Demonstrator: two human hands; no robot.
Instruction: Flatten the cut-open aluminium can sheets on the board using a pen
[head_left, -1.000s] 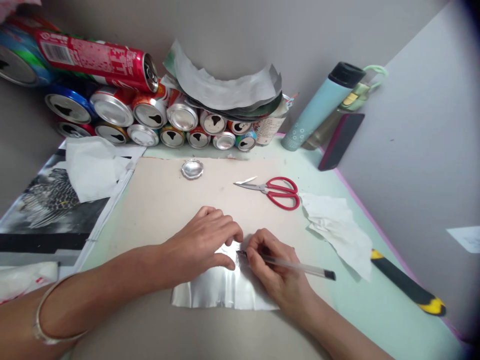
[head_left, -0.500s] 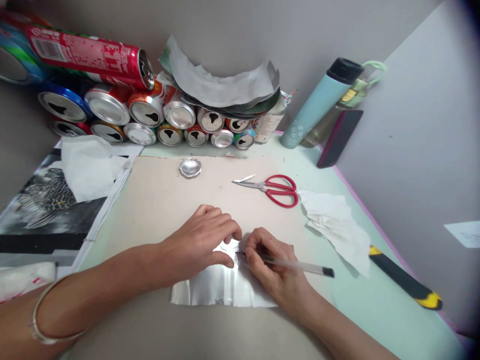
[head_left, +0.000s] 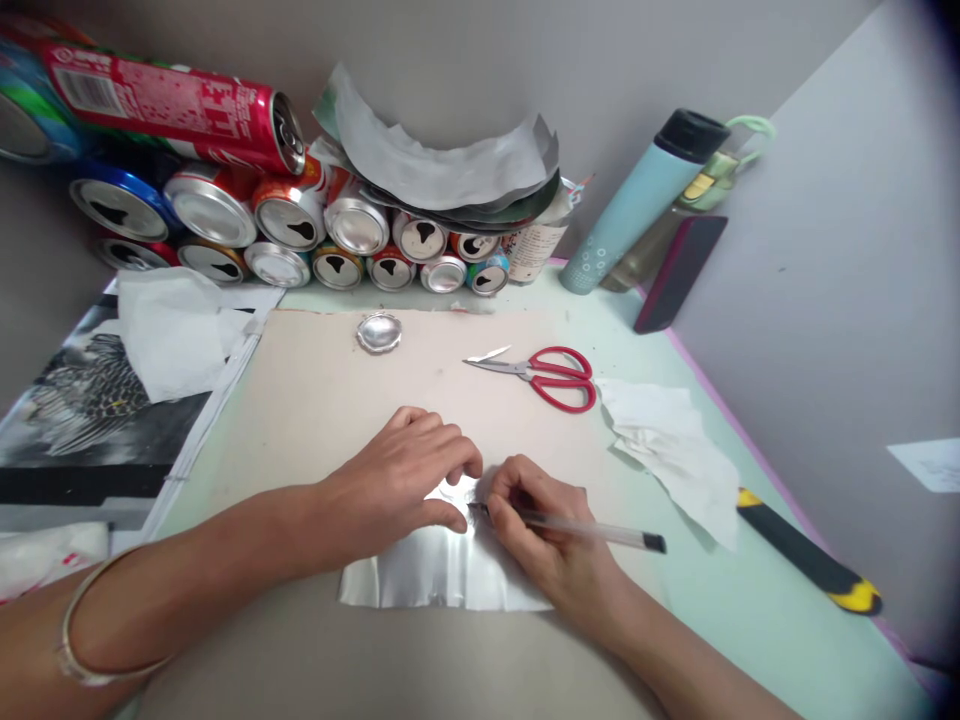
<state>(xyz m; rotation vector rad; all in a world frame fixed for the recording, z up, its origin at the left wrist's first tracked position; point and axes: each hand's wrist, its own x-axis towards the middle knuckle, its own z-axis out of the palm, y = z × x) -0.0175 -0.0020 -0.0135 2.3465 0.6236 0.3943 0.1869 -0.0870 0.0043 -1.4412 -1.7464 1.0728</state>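
Observation:
A silver metal sheet (head_left: 442, 575) lies on the beige board (head_left: 315, 370) in front of me. My left hand (head_left: 412, 475) rests on its upper left part, thumb and forefinger apart around a shiny patch, holding nothing. A clear pen (head_left: 600, 530) with a black end cap is gripped by my right hand (head_left: 536, 510), its tip on the metal between the two hands. Part of the sheet is hidden under both hands. Beyond them are a small round metal piece (head_left: 379, 333) with a crimped rim and red-handled scissors (head_left: 561, 380).
Stacked drink cans (head_left: 285, 220) line the back, with curved metal sheets (head_left: 450, 165) on top. A blue bottle (head_left: 637, 205) and a dark phone-like slab (head_left: 681, 275) stand back right. Crumpled tissue (head_left: 675, 450) and a black-yellow tool (head_left: 810, 555) lie right; papers (head_left: 172, 330) lie left.
The whole view has shifted very slightly. Both hands keep nearly the same pose, and the pen tip stays on the metal sheet.

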